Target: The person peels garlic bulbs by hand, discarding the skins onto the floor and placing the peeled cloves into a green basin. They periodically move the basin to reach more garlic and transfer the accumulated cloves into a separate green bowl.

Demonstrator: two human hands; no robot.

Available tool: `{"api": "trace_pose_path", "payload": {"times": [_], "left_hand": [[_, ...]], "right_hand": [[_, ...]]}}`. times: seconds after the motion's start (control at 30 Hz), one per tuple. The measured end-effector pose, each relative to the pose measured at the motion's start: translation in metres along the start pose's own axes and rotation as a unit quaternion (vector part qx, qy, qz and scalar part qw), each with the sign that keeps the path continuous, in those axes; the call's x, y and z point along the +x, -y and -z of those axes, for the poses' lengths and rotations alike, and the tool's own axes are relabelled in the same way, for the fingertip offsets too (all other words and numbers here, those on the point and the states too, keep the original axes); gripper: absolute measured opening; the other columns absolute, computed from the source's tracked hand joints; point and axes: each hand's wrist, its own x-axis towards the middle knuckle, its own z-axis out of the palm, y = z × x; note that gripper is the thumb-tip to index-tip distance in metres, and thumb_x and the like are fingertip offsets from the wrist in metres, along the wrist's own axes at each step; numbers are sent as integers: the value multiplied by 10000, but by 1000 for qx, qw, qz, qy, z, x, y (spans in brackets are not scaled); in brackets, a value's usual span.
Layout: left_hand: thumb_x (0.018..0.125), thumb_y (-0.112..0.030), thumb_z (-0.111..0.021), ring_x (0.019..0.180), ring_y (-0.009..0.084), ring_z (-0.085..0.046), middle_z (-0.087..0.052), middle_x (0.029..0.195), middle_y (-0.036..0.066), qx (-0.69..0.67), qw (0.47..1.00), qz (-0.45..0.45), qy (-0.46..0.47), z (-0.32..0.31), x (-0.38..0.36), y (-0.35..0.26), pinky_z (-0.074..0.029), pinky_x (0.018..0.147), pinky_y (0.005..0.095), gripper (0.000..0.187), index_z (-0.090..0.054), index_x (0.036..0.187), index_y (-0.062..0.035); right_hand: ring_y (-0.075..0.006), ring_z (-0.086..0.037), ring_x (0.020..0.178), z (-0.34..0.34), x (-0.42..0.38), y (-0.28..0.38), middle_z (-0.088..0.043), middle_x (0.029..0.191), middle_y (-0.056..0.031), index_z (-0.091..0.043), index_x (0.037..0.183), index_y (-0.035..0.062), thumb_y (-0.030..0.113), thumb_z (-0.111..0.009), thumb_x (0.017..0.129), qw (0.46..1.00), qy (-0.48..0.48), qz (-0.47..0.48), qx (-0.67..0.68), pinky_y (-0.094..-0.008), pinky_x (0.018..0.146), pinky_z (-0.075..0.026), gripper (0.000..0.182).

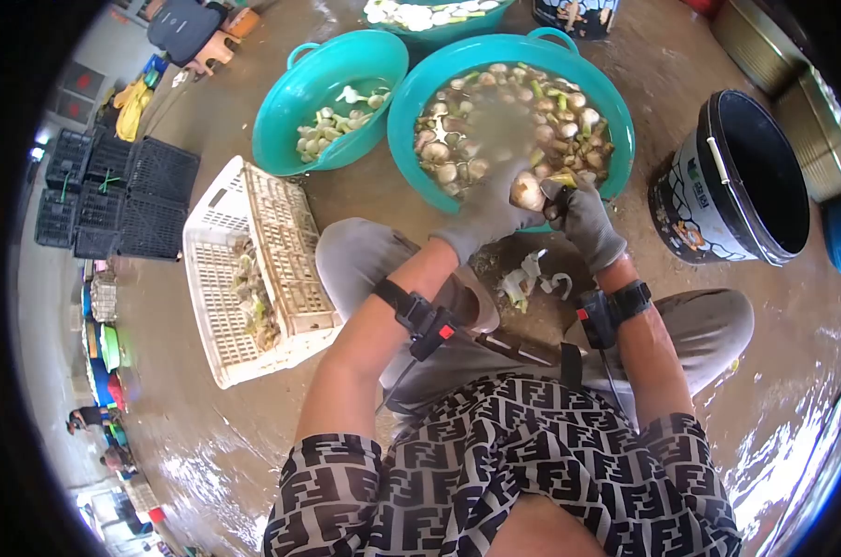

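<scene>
Person wears grey left glove (491, 212), 1 o'clock; grey right glove (589, 228), 2 o'clock | black straps, red-marked black boxes (598, 320), thin dark cables (612, 379) | short-sleeved shirt (513, 446), black-and-grey F-like pattern, 5 o'clock | greyish trousers (708, 339), 3 o'clock

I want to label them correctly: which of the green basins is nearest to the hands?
The widest basin, full of bulbs; only this one has the left hand over its rim.

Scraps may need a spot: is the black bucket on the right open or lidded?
Open. The bucket has no lid across its rim, and its dark inside shows.
</scene>
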Motion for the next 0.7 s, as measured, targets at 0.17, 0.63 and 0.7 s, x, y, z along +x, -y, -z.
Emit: {"api": "trace_pose_path", "payload": {"times": [0.17, 0.63, 0.7], "left_hand": [[688, -266, -756, 848, 183, -609, -597, 975, 109, -168, 984, 21, 56, -11, 27, 22, -519, 697, 297, 648, -458, 1215, -35], [868, -552, -440, 395, 95, -457, -562, 638, 26, -443, 869, 202, 92, -45, 50, 60, -346, 351, 197, 489, -524, 962, -80], [875, -563, -410, 376, 82, -428, -530, 594, 27, -574, 769, 262, 104, -41, 49, 51, -308, 333, 194, 482, -518, 905, -94]], "right_hand": [[-56, -504, 581, 22, 0, -34, -570, 677, 0, -608, 879, -13, -25, -570, 756, 992, 11, 29, -126, -205, 516, -430, 129], [-104, -565, 797, 16, -10, -52, -624, 910, -27, -605, 965, 0, 8, -644, 745, 985, -56, -50, -155, -251, 698, -461, 224], [-121, -581, 812, 16, -12, -49, -630, 923, -44, -605, 984, 5, -2, -643, 726, 985, -37, -9, -171, -256, 722, -469, 261]]}}
